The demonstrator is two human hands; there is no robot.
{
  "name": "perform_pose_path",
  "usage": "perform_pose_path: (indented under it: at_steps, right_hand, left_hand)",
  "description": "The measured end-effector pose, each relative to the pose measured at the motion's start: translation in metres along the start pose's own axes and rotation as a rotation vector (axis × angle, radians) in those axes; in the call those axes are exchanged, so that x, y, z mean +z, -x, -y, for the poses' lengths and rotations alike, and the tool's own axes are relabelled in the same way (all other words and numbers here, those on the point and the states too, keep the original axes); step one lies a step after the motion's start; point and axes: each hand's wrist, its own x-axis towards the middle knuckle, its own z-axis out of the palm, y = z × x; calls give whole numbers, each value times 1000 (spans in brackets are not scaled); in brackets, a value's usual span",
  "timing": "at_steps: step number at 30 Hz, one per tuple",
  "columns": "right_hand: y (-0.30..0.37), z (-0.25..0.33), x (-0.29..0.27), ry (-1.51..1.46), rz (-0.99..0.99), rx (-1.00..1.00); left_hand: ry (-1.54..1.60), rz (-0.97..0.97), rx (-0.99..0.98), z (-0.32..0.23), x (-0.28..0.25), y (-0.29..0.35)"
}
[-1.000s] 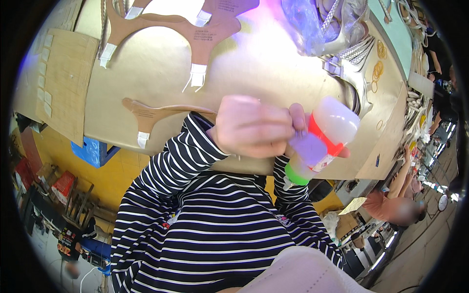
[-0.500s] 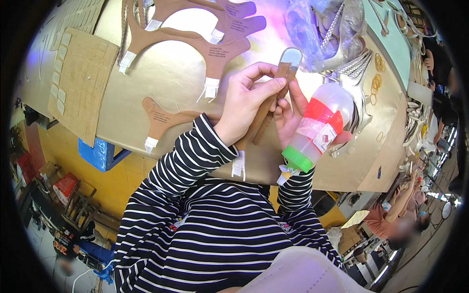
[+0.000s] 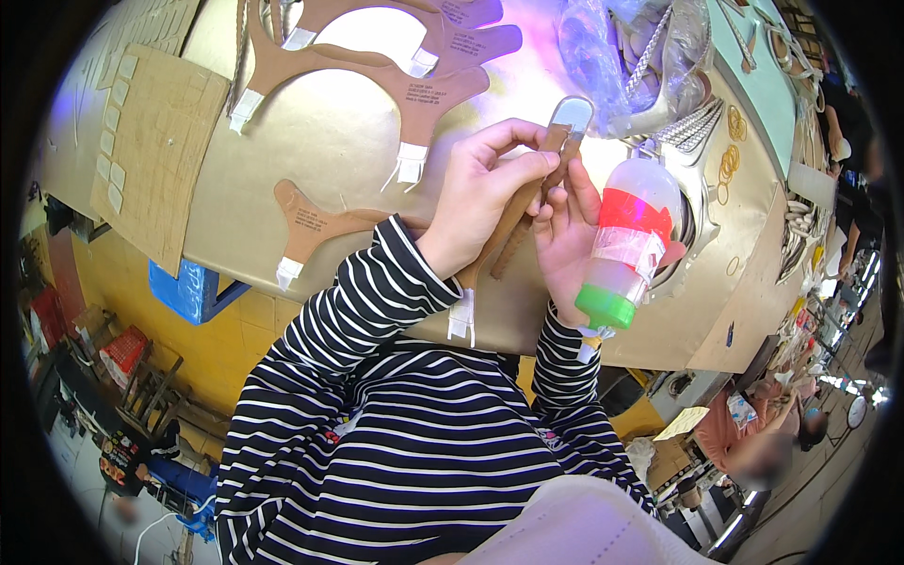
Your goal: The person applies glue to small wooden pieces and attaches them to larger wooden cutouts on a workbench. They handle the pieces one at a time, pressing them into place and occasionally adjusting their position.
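Observation:
My left hand (image 3: 476,193) is closed, thumb on top, on a long brown leather strap (image 3: 509,231). The strap's far end carries a rounded, greyish shiny tip (image 3: 573,115), and its near end passes under my left wrist. My right hand (image 3: 562,245) is closed around a squeeze bottle (image 3: 629,247) of cloudy plastic with red and clear tape. The bottle's green cap points down toward me. My right fingertips also rest against the strap just below the shiny tip; their exact contact is partly hidden.
Brown leather pieces (image 3: 400,89) with white-wrapped ends lie at the back left, another (image 3: 306,226) nearer. A cardboard sheet (image 3: 160,155) lies far left. Clear plastic bags (image 3: 598,61), braided straps (image 3: 692,122) and rubber bands (image 3: 729,160) are on the right. A blue stool (image 3: 184,292) stands below.
The bottle has turned more upright and shifted slightly right with my right hand. The strap's tip has moved a little to the right. My left hand keeps its hold.

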Motion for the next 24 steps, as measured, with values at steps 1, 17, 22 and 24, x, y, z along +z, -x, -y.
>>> perform_pose_path:
  at_steps: [1,17,22,24]
  right_hand:
    - [0,1,0,-4,6,15]
    - [-2,0,6,91,-82,17]
    - [-1,-3,8,112,-46,-19]
    - [1,-7,10,91,-20,-62]
  left_hand:
    - [5,3,2,0,0,0]
    - [-61,-36,20,-2,3,3]
    - [-113,-46,36,-2,4,3]
    - [-129,-53,49,-1,4,3]
